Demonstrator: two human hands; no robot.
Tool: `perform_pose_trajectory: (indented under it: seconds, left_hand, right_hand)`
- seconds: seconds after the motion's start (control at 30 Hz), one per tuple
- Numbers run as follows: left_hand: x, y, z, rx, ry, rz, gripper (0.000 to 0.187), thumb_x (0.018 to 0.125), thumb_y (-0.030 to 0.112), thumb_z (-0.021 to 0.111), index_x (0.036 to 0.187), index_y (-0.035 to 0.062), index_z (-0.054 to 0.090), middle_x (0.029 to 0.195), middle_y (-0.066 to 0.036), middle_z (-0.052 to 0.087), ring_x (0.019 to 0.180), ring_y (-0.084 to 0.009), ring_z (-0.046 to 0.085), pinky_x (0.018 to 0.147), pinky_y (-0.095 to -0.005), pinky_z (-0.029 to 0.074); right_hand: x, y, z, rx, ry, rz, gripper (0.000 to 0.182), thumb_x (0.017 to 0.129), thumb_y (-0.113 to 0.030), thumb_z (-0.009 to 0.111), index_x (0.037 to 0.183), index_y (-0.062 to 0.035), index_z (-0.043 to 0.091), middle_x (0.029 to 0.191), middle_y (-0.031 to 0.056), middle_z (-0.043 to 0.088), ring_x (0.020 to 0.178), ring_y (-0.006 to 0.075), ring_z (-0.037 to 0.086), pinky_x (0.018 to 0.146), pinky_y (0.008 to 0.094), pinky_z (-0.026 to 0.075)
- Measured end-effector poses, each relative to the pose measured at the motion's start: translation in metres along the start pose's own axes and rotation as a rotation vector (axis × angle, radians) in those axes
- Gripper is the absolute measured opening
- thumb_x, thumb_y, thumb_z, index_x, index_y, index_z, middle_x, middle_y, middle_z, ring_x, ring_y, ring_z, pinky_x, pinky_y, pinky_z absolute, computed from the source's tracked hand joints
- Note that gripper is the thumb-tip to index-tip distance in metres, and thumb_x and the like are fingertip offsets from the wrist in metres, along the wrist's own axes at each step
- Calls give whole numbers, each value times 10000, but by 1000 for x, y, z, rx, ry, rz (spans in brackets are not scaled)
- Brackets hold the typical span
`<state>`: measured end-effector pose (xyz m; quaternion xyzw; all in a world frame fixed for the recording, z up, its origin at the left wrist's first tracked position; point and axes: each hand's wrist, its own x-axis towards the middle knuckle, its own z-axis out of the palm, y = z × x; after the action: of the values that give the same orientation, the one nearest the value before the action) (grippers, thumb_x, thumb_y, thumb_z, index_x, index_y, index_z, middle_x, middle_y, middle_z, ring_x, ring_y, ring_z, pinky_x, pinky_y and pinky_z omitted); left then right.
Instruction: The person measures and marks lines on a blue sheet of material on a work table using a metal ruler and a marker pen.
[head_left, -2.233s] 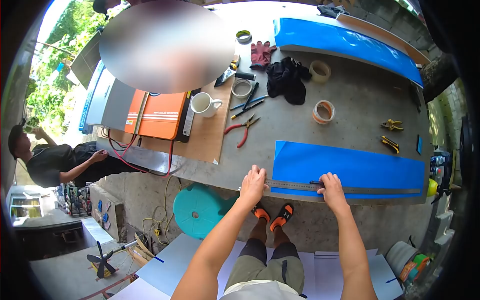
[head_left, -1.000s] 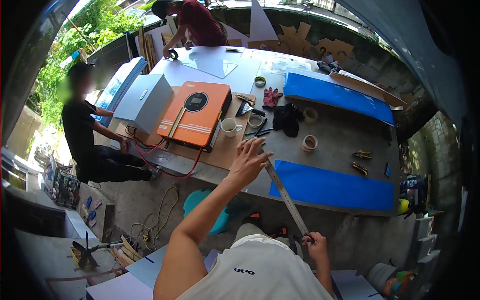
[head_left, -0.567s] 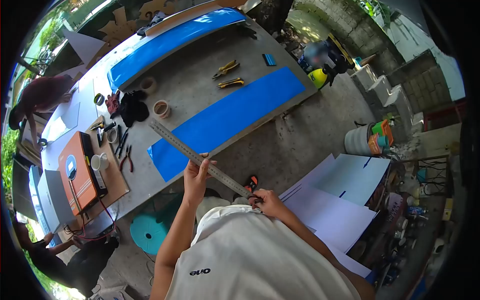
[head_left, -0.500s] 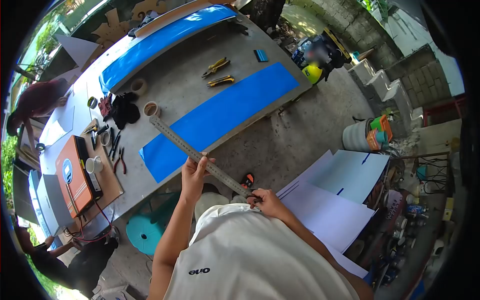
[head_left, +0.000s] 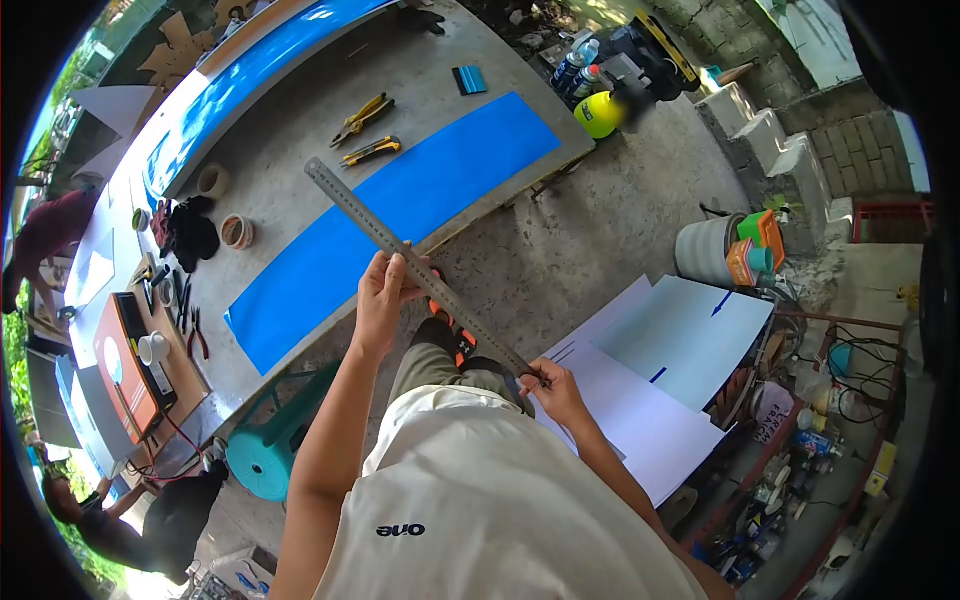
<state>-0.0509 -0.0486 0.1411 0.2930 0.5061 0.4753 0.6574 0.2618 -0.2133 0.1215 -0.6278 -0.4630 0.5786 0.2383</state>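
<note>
A long metal ruler [head_left: 462,312] slants across the middle of the view, held in the air by both hands. My left hand [head_left: 382,290] pinches it near its middle, thumb on top. My right hand [head_left: 555,390] is closed around its near end. The ruler's far part passes over a long blue sheet [head_left: 440,175] lying along the edge of the grey table [head_left: 290,130]. Beyond the sheet lie a yellow-handled cutter knife [head_left: 372,151], yellow-handled pliers [head_left: 362,118] and a blue squeegee-like piece [head_left: 468,80].
Black gloves [head_left: 190,232], a cup [head_left: 237,232] and an orange case [head_left: 125,365] are on the table's left part. A teal stool [head_left: 262,465] stands under its edge. White sheets [head_left: 650,420] lie at my right. Two other people are at the left.
My view has shifted, and the table appears further up and left. I stand slightly back from it, with both hands still on the ruler. The ruler's far end now sits over the table's middle.
</note>
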Motion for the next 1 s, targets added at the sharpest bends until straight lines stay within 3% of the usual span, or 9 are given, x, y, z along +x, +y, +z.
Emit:
perform_pose_trajectory:
  seconds: [0.1,0.17,0.2,0.33,0.43,0.5,0.73,0.9,1.0]
  left_hand:
    - [35,-23,4,11,3,23,383,1143,335,554,1342,11,594,1168,-124,754,1053,-206,735,925,-376,611]
    - [53,-39,7,341,20,94,359,1149,275,537,1397,20,583,1228,-139,728,1085,-211,720,961,-377,583]
    - [63,-46,8,335,21,82,359,1149,275,537,1397,20,583,1228,-139,728,1085,-211,720,961,-377,583]
    - [111,-58,18,672,17,77,374,1075,202,662,1401,35,586,1229,-147,739,1120,-258,729,928,-399,572]
    - [155,-56,24,850,-16,165,389,1039,176,689,1395,52,595,1222,-140,734,1145,-297,710,966,-441,541]
    - [182,-52,26,1064,-23,330,399,1004,165,709,1376,64,605,1261,-141,695,1215,-344,648,1039,-467,484]
    - [241,-61,29,1305,10,401,471,944,170,758,1384,109,602,1449,-154,556,1351,-387,525,1132,-518,412]
    - [243,-85,32,1438,103,345,685,888,218,813,1498,148,511,1605,-169,401,1518,-410,373,1254,-565,292]
    - [241,-92,38,1474,119,326,755,873,236,826,1540,151,484,1639,-165,375,1549,-406,341,1281,-568,258]
  right_hand:
    - [21,-9,-25,-104,66,-20,109,1015,-103,722,1009,4,700,842,68,748,778,114,724,723,285,558]
    - [38,-18,-41,-55,128,-10,119,1018,-105,719,1003,11,699,835,70,747,775,117,724,719,283,556]
    - [48,-23,-51,-4,193,-10,129,1020,-107,716,997,18,697,828,72,746,771,120,725,714,282,554]
    - [84,-40,-102,-76,296,60,126,1032,-104,701,987,14,697,828,59,731,768,130,723,716,282,548]
    - [115,-43,-132,-72,340,60,155,1054,-152,697,1017,-2,689,844,46,713,779,128,714,720,276,530]
    - [137,-45,-146,-68,374,55,209,1072,-219,693,1038,-13,679,827,37,708,777,123,709,701,268,509]
    - [201,-31,-170,-105,323,99,241,1077,-261,690,1036,-23,683,782,23,705,775,113,706,698,265,496]
    - [244,-14,-174,-53,247,111,218,1077,-235,689,1037,-20,684,804,27,718,777,105,701,711,267,500]
    - [269,-7,-172,-15,209,112,192,1077,-198,689,1037,-11,682,836,29,719,779,102,699,725,267,517]
